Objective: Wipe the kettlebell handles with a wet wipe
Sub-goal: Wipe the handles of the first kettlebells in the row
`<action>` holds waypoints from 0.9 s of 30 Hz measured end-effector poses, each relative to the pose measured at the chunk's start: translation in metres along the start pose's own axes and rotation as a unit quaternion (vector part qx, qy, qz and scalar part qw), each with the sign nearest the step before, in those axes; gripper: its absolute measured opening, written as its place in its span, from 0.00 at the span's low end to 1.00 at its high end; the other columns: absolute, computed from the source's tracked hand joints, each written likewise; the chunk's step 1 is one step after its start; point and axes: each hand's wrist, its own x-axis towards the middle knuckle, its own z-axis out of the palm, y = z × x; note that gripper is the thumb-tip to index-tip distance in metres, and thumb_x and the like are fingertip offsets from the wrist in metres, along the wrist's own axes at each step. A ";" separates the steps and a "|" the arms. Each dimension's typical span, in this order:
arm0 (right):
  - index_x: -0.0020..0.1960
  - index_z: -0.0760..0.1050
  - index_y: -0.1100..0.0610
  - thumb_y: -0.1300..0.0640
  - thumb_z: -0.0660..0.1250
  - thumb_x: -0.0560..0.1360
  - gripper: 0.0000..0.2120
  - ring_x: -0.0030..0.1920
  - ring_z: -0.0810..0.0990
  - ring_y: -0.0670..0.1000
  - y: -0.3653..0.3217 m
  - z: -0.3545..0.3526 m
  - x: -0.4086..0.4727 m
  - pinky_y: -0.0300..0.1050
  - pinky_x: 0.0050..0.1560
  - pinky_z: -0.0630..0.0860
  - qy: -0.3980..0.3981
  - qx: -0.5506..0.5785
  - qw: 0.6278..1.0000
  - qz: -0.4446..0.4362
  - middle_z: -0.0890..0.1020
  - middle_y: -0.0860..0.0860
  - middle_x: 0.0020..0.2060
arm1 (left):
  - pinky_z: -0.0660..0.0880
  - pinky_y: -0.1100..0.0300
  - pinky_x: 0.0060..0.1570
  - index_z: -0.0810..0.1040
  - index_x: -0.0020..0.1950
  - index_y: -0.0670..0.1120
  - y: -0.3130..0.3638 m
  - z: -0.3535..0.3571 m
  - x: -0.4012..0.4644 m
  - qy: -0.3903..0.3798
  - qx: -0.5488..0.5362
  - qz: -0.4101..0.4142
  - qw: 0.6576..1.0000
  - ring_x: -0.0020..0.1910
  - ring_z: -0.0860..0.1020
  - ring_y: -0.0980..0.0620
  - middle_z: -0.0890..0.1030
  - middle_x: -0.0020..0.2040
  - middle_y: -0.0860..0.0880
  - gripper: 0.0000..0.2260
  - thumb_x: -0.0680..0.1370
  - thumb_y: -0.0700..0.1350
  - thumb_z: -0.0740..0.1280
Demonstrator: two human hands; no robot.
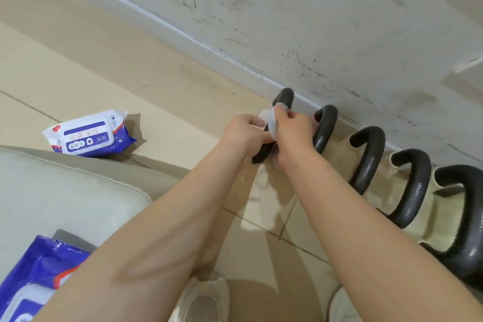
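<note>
In the head view, a row of five dark kettlebell handles is seen along the foot of a scuffed pale wall (326, 21), the row running from the frame's centre down to its right edge. Each handle arches upward, its loop lying roughly crosswise to the wall.

The farthest kettlebell handle (283, 98), just above the frame's centre, is gripped by both hands. The left hand (247, 132) is closed around the near leg of the arch, with a white wet wipe (269, 119) pinched against the handle. The right hand (294, 129) is curled shut over the wipe at the top of the arch, its fingertips pressed onto the white fabric. The second handle (325, 125) stands just beside the right hand.

A blue-and-white wipes pack (90, 134) is lying flat on the tiled floor (130, 73) at the left of the frame, well apart from the handles. A second blue pack (34, 280) is seen in the lower left corner, resting on a pale cushion (65, 191).
</note>
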 end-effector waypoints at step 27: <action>0.70 0.63 0.62 0.61 0.51 0.80 0.19 0.76 0.50 0.52 0.005 -0.003 0.025 0.49 0.75 0.47 -0.080 -0.088 0.958 -0.261 0.58 0.54 0.74 | 0.73 0.64 0.36 0.75 0.48 0.41 -0.010 0.006 -0.003 0.051 -0.018 0.033 0.998 0.35 0.74 0.51 0.75 0.36 0.49 0.10 0.70 0.40 0.72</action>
